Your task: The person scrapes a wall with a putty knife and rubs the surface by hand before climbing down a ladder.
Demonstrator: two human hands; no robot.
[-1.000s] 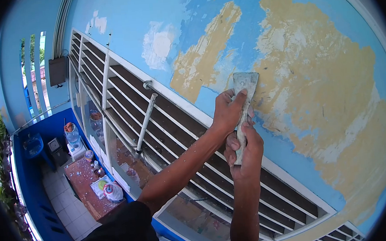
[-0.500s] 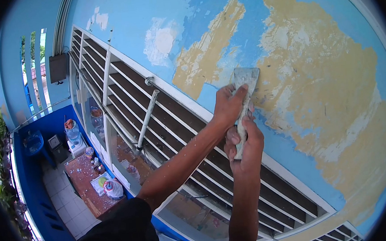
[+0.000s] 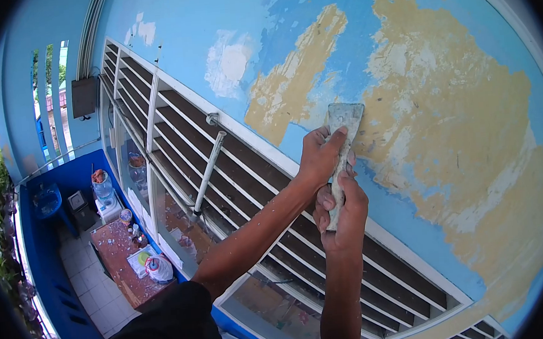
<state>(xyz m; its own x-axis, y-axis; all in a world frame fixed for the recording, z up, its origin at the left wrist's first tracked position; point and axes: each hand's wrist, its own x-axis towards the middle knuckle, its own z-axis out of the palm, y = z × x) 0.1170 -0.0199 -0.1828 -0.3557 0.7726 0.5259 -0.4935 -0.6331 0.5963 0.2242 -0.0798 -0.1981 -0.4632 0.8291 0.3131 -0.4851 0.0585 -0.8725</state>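
Observation:
A paint scraper (image 3: pixel 346 115) with a wide, smeared metal blade points up against the blue wall (image 3: pixel 294 133), at the edge of the bare tan patch (image 3: pixel 455 100). My left hand (image 3: pixel 322 156) is closed around its upper part, with the thumb laid along the base of the blade. Lower down, my right hand (image 3: pixel 345 208) wraps the end of the whitish, crusted handle. Pale specks dot my left forearm. Blue paint is gone from a second tan strip (image 3: pixel 299 67) to the left of the blade.
Below the wall area runs a slatted louvre window (image 3: pixel 233 166) with a white frame and a projecting pole (image 3: pixel 209 174). Far below at left stands a reddish-brown table (image 3: pixel 116 249) holding a white bag (image 3: pixel 159 269) and debris. A water bottle (image 3: pixel 103 187) stands beyond it.
The whole view has shifted slightly, with the wall sitting a little lower. The scraper and both hands appear slightly lower too; the grip is the same.

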